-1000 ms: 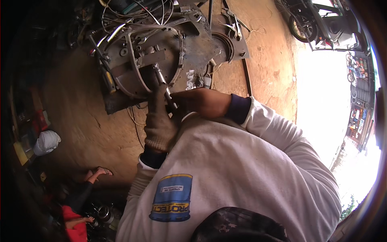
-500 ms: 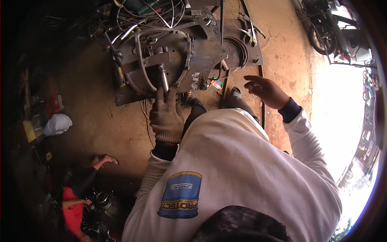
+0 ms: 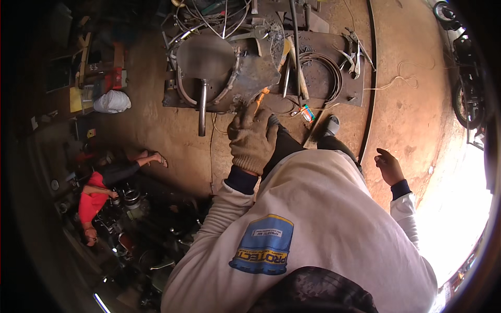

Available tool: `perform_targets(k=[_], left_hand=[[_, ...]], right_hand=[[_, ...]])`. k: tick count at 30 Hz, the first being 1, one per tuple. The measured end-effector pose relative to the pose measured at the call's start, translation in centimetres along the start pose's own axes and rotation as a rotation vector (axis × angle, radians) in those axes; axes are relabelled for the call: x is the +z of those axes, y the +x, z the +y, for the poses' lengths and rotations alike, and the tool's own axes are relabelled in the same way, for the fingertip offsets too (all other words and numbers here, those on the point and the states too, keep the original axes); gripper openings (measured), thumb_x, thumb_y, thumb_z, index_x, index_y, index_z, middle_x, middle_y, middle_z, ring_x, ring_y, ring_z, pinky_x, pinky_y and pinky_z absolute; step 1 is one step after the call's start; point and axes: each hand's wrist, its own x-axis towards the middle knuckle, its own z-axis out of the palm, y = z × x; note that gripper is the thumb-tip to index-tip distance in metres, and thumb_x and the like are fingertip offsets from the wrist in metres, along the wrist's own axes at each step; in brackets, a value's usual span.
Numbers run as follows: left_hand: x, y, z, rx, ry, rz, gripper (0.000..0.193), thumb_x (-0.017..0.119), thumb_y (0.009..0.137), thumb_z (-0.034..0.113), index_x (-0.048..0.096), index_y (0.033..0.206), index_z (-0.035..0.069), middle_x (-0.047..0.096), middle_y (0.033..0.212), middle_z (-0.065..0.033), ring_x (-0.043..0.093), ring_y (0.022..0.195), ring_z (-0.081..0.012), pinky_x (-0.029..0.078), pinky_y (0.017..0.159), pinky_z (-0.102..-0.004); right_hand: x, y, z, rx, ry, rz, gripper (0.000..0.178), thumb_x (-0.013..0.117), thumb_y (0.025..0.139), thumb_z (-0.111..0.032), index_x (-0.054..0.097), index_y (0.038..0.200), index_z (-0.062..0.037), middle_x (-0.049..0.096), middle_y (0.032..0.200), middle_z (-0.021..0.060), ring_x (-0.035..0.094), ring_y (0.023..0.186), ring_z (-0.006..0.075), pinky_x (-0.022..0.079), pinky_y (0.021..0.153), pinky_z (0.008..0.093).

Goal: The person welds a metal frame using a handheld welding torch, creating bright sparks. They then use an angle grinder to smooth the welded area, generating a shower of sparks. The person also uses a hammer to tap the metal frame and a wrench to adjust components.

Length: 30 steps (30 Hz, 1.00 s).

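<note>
My left hand (image 3: 252,140), in a worn knitted glove, is at the near edge of the metal workpiece (image 3: 250,78). Its fingers close around the lower end of a slim orange object (image 3: 261,97) whose kind I cannot make out. To its left a shiny metal tube (image 3: 203,107) juts toward me past the edge. At the tube's far end is a smooth round grey-brown shape (image 3: 206,55), blurred, over the curved metal frame (image 3: 236,70). My right hand (image 3: 390,166), bare, hangs out to the right, fingers loosely bent and apart, holding nothing.
Locking pliers (image 3: 355,57) and a coil of wire (image 3: 326,70) lie on the metal plate at right. A long dark bar (image 3: 371,99) runs along the floor. A person in red (image 3: 93,198) sits at left beside machine parts. A motorcycle (image 3: 462,99) stands far right.
My left hand has left the tube and moved right to the orange object. The tube now points nearer me, and a round shape shows above it. My right hand has dropped lower and outward.
</note>
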Motion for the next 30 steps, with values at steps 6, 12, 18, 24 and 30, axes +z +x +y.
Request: perform_targets(k=[6,12,18,24,30], left_hand=[[1.3,2.0,5.2,0.072,-0.201,0.023,0.037,0.072,0.085,0.025,0.066,0.118,0.01,0.062,0.125,-0.0124,0.059,0.114,-0.0363,0.049,0.096,-0.047],[-1.6,9.8,8.9,0.247,-0.274,0.112,0.031,0.072,0.085,0.023,0.067,0.114,0.011,0.067,0.117,-0.012,0.066,0.101,-0.0351,0.054,0.087,-0.0448],[1.0,13.6,11.0,0.372,-0.422,0.031,0.031,0.07,0.087,0.024,0.066,0.114,0.009,0.069,0.111,-0.015,0.067,0.1,-0.0358,0.054,0.087,-0.0442],[10.0,8.5,9.9,0.313,-0.363,-0.37,0.03,0.068,0.089,0.023,0.066,0.113,0.007,0.071,0.102,-0.0177,0.067,0.101,-0.0369,0.054,0.087,-0.0439],[15.4,5.4,7.6,0.179,-0.503,-0.481,0.025,0.069,0.086,0.024,0.066,0.107,0.01,0.07,0.101,-0.0176,0.067,0.098,-0.0372,0.054,0.085,-0.0442]], right_hand=[[-2.9,1.3,2.3,0.007,-0.018,0.049,0.042,0.065,0.095,-0.02,0.059,0.131,0.0023,0.073,0.101,0.0192,0.07,0.093,0.0264,0.054,0.082,0.0357],[-3.1,2.8,3.0,0.048,-0.009,0.075,0.042,0.066,0.094,-0.028,0.064,0.126,-0.0008,0.072,0.107,0.022,0.07,0.1,0.033,0.054,0.088,0.0385],[-4.1,3.1,6.9,0.111,-0.03,0.11,0.047,0.065,0.095,-0.03,0.06,0.131,0.001,0.072,0.111,0.0249,0.07,0.103,0.0342,0.055,0.088,0.0383],[-3.3,0.8,8.2,0.206,0.046,0.029,0.045,0.062,0.097,-0.027,0.058,0.133,0.0008,0.074,0.099,0.0174,0.071,0.083,0.0206,0.056,0.076,0.0327],[-3.4,-1.3,14.0,0.352,0.142,-0.005,0.046,0.063,0.098,-0.026,0.058,0.133,0.0024,0.073,0.098,0.0149,0.068,0.075,0.019,0.056,0.072,0.0323]])
